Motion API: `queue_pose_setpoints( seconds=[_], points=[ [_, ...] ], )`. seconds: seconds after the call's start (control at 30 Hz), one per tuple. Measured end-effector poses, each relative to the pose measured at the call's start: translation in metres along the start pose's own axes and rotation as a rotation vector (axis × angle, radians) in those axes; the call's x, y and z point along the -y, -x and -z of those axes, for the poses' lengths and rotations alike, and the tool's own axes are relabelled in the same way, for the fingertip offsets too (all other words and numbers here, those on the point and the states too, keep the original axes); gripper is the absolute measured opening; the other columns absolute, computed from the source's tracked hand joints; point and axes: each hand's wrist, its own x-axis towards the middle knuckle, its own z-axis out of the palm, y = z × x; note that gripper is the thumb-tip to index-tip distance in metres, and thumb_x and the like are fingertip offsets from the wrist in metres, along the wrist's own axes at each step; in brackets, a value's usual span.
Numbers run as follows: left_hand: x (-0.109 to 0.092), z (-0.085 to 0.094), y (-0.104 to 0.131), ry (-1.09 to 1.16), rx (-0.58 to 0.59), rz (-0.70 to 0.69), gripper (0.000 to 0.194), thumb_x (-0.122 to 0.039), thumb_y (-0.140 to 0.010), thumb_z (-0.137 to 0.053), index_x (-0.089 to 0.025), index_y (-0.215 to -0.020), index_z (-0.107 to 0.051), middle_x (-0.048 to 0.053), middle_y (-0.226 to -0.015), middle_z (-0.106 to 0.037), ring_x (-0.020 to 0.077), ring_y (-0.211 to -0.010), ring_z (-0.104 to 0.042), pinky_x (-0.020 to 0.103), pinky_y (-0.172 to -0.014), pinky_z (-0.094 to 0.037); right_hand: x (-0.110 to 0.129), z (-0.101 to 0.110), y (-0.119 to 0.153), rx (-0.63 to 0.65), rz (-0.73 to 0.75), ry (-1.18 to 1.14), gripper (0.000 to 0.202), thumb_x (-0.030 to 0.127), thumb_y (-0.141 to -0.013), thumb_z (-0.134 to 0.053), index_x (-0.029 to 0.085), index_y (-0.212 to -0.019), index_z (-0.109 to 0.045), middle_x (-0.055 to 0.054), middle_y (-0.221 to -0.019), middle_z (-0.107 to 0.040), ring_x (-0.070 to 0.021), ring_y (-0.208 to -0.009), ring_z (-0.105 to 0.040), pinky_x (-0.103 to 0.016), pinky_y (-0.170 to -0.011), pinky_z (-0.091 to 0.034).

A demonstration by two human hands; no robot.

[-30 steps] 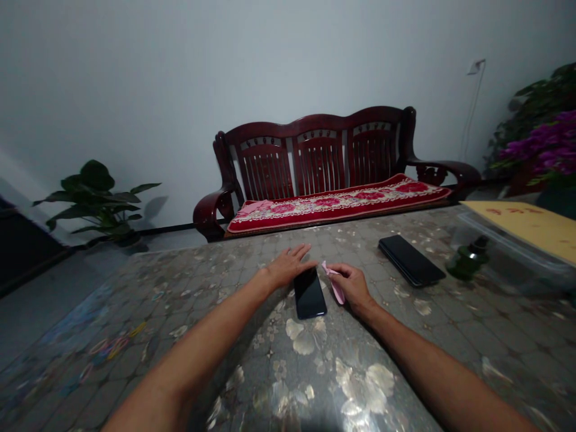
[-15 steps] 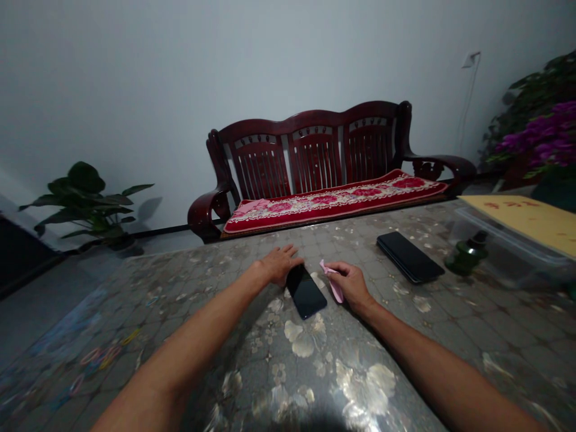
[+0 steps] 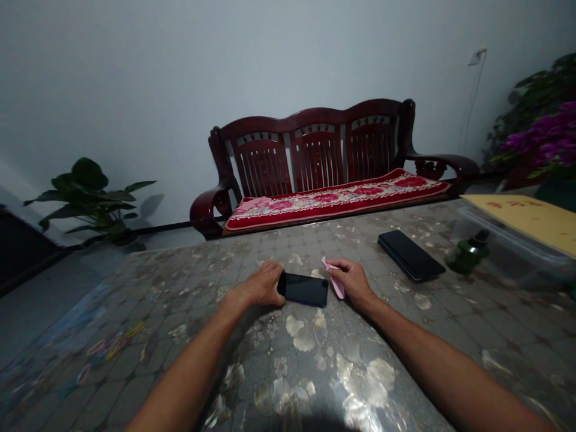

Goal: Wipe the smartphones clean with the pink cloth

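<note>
A black smartphone (image 3: pixel 306 290) lies crosswise on the patterned tablecloth (image 3: pixel 279 360), dark screen facing up. My left hand (image 3: pixel 266 283) grips its left end between thumb and fingers. Just off the phone's right end, my right hand (image 3: pixel 351 279) is closed on a small pink cloth (image 3: pixel 336 284), which pokes out above and below the fingers. Part of the cloth is hidden by that hand.
To the right sit a stack of dark phones (image 3: pixel 410 255), a green bottle (image 3: pixel 468 252) and a clear plastic box (image 3: pixel 504 252) with a yellow sheet (image 3: pixel 531 216) on top. Colourful rubber bands (image 3: pixel 114 348) lie at left. A wooden bench (image 3: pixel 315 156) stands beyond the table.
The phone has turned from pointing away from me to lying crosswise. My left hand has gone from spread at its far end to gripping its left end. The right hand stays almost still.
</note>
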Motion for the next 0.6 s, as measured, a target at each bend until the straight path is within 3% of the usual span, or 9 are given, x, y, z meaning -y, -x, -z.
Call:
queue_pose_setpoints(
  seconds=[0.1, 0.27, 0.37, 0.47, 0.6],
  points=[
    [-0.010, -0.012, 0.009, 0.093, -0.080, 0.020, 0.040, -0.034, -0.070, -0.073, -0.015, -0.104, -0.061, 0.014, -0.112, -0.063, 0.0319, -0.114, -0.059, 0.037, -0.100, -0.049, 0.001, 0.003, -0.002, -0.009, -0.061, -0.046, 0.034, 0.038, -0.057, -0.074, 0.017, -0.083, -0.081, -0.008, -0.084, -0.079, -0.0227, -0.072, -0.069, -0.032, -0.067, -0.051],
    [-0.027, -0.023, 0.022, 0.139, -0.154, 0.105, 0.039, -0.039, -0.074, -0.074, -0.016, -0.103, -0.062, 0.015, -0.112, -0.065, 0.0337, -0.113, -0.061, 0.043, -0.101, -0.047, 0.001, 0.011, -0.009, -0.012, -0.043, 0.004, 0.033, 0.037, -0.057, -0.074, 0.017, -0.082, -0.080, -0.007, -0.083, -0.079, -0.0229, -0.074, -0.069, -0.031, -0.068, -0.050],
    [-0.032, -0.029, 0.029, 0.198, -0.177, 0.160, 0.044, -0.041, -0.075, -0.076, -0.016, -0.109, -0.063, 0.015, -0.120, -0.065, 0.0346, -0.117, -0.061, 0.045, -0.104, -0.047, -0.001, 0.014, -0.011, 0.034, -0.034, 0.052, 0.031, 0.036, -0.059, -0.071, 0.017, -0.083, -0.080, -0.008, -0.084, -0.079, -0.0234, -0.074, -0.069, -0.031, -0.068, -0.051],
    [-0.028, -0.038, 0.036, 0.311, -0.229, 0.102, 0.059, -0.037, -0.075, -0.081, -0.019, -0.127, -0.061, 0.016, -0.143, -0.057, 0.0356, -0.135, -0.052, 0.047, -0.113, -0.041, -0.001, 0.015, -0.011, 0.068, 0.017, 0.157, 0.028, 0.035, -0.066, -0.068, 0.017, -0.083, -0.079, -0.008, -0.085, -0.078, -0.0238, -0.077, -0.069, -0.032, -0.070, -0.051],
    [-0.011, -0.051, 0.042, 0.458, -0.292, -0.006, 0.070, -0.030, -0.076, -0.083, -0.023, -0.141, -0.057, 0.014, -0.154, -0.049, 0.0342, -0.144, -0.044, 0.048, -0.119, -0.036, 0.005, 0.018, -0.006, 0.156, 0.234, 0.484, 0.023, 0.029, -0.078, -0.062, 0.019, -0.088, -0.081, -0.007, -0.086, -0.075, -0.0233, -0.084, -0.068, -0.033, -0.077, -0.050]
  ],
)
